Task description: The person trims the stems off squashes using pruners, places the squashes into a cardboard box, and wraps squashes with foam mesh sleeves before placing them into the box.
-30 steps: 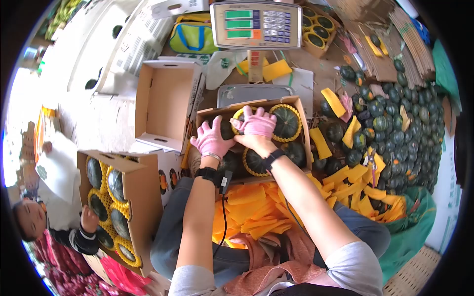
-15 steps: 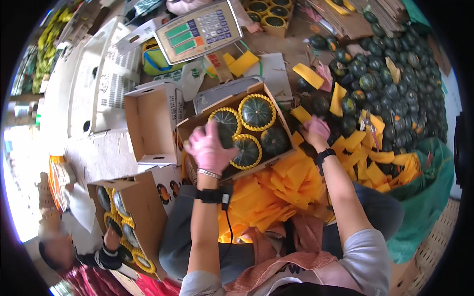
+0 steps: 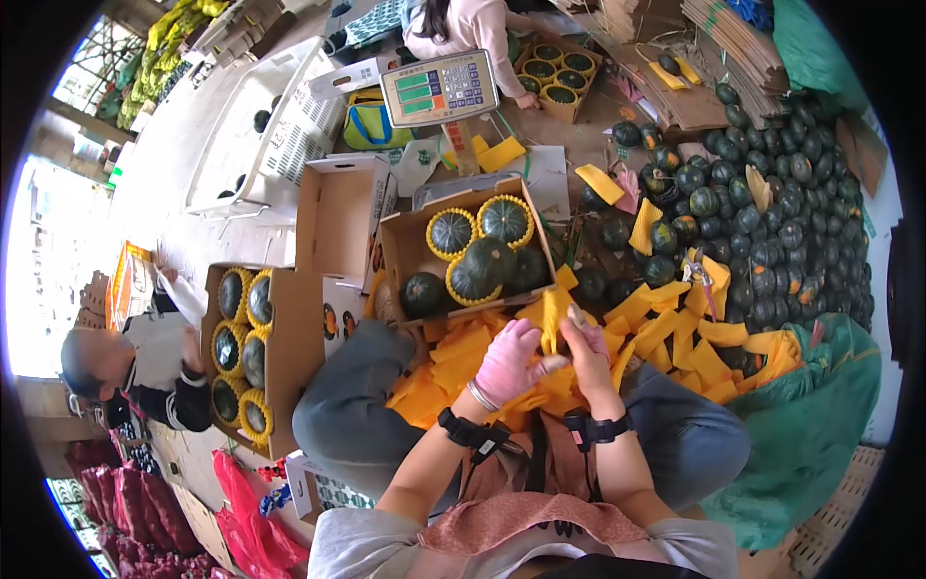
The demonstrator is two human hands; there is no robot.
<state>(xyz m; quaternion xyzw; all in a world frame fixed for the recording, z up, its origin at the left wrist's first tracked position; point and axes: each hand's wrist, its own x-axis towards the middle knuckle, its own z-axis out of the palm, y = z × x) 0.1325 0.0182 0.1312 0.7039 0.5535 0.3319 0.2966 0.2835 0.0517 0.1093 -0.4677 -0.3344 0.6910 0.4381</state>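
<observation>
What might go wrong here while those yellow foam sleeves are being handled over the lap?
Both hands, left hand and right hand, pull at one yellow foam net; thin mesh like that may tear. The loose pile of nets on the lap could slide off. One squash sits atop others in the box and might roll.

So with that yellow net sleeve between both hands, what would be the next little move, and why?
Probably stretch the yellow foam net open. Both the left hand and right hand pinch it, no squash is in it yet, and the box ahead holds a bare squash beside netted ones.
</observation>
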